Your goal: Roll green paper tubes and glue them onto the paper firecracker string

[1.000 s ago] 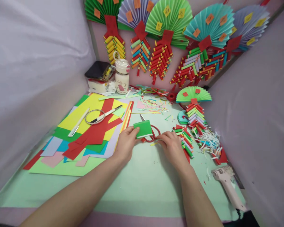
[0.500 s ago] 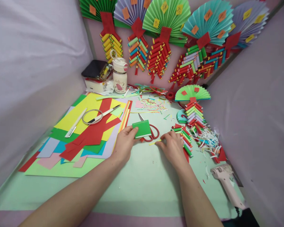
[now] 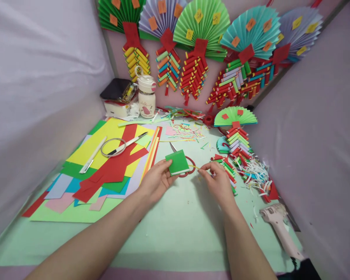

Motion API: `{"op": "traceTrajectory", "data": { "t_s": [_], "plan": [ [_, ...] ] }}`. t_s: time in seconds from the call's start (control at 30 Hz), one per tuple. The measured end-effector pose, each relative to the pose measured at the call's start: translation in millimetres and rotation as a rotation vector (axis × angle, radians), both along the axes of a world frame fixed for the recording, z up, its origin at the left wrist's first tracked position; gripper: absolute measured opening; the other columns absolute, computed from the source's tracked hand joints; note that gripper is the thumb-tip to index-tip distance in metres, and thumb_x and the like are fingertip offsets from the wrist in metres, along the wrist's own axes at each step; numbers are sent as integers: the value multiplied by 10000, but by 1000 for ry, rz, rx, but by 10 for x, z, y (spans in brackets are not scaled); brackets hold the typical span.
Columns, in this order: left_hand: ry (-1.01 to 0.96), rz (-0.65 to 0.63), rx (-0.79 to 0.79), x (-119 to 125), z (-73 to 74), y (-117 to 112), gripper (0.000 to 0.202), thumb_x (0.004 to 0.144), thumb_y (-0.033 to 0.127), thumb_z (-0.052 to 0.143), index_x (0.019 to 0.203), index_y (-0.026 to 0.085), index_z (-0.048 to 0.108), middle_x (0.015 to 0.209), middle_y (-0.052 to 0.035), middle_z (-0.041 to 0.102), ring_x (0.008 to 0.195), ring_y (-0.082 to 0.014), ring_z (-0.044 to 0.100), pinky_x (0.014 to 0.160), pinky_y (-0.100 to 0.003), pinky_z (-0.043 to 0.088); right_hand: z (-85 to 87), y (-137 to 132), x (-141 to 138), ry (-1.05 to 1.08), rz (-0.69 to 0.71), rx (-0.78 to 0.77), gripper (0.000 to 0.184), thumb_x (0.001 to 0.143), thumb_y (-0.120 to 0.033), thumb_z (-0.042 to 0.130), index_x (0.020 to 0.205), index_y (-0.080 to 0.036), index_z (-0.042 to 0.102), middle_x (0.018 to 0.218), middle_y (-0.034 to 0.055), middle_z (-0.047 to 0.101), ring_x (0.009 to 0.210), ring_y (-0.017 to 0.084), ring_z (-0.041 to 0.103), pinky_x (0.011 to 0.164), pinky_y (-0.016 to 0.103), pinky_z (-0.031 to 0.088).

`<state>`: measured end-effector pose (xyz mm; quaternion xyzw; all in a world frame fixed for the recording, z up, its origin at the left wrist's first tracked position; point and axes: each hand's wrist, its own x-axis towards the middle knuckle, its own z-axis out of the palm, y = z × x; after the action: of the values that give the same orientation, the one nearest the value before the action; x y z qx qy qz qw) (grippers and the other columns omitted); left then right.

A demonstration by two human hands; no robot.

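Note:
Between its thumb and fingers my left hand (image 3: 156, 181) holds a small green paper piece (image 3: 177, 162) with a pale lower edge. My right hand (image 3: 216, 179) pinches the end of a thin yellow paper strip (image 3: 194, 167), whose other end reaches the green piece's right edge. Behind and below the green piece lie scissors (image 3: 191, 170) with red handles, partly hidden. Just right of my right hand sits a bundle of green and red paper rolls (image 3: 230, 173), partly covered by the hand.
Coloured paper sheets (image 3: 93, 155) spread on the left, with a white cutter (image 3: 93, 155), a craft knife (image 3: 128, 143) and a tape ring (image 3: 113, 147) on top. A bottle (image 3: 146, 102) stands behind. A glue gun (image 3: 280, 229) lies right, near paper shreds (image 3: 255, 173). Fan decorations (image 3: 202, 25) hang at the back.
My right hand has lifted the yellow strip off the table and brought it to the green piece. My left hand has turned and opened more underneath, moving slightly right.

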<state>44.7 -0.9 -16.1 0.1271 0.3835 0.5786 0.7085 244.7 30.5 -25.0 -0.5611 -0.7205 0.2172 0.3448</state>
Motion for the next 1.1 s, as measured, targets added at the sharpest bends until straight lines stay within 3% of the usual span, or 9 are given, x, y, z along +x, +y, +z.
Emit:
{"op": "traceTrajectory", "data": {
  "t_s": [0.2,0.4,0.57,0.67,0.8,0.97,1.1],
  "plan": [
    [-151,-130,11,-6,51,11,218,855,154,555,1066,118,598,1043,-123,705,873,-202,700,709,-271,583,67,-21,-31,178,63,-72,138,799,-332,612,721,-218,609,795,4,602,810,183,526,754,309,375],
    [-136,-206,19,13,96,-6,246,864,185,549,1091,120,619,1021,-124,717,903,-209,698,689,-241,571,93,-30,-24,197,81,-75,133,783,-332,610,717,-217,614,802,9,609,810,181,521,752,309,381],
    [-99,-209,41,20,85,1,237,861,181,547,1073,117,634,1036,-125,714,940,-204,689,753,-248,564,106,-41,-29,204,82,-75,133,784,-330,611,717,-216,615,804,12,619,811,181,535,759,311,399],
    [-92,-195,39,29,79,6,237,860,170,544,1072,111,633,1043,-129,712,967,-199,681,784,-237,556,125,-51,-41,246,56,-57,141,774,-350,627,820,-217,641,873,23,645,839,186,544,787,321,416],
    [-97,-218,27,55,80,-16,254,858,176,548,1088,110,633,1046,-131,710,989,-207,674,777,-233,555,180,-85,-78,363,112,-113,312,725,-346,683,1017,-236,659,1015,32,669,944,195,576,879,347,424],
    [-133,-254,-4,83,61,-51,209,845,165,575,1036,124,649,1032,-119,711,1001,-195,666,745,-208,550,184,-112,-121,544,226,-371,180,749,-358,664,844,-214,715,885,23,726,853,182,644,823,317,457],
    [-110,-185,-16,95,46,-34,155,824,161,600,971,140,643,1029,-100,704,936,-181,673,769,-244,545,117,-74,-98,507,128,-323,168,741,-362,667,731,-197,701,718,-2,696,715,162,612,717,285,452]
  ]
}}
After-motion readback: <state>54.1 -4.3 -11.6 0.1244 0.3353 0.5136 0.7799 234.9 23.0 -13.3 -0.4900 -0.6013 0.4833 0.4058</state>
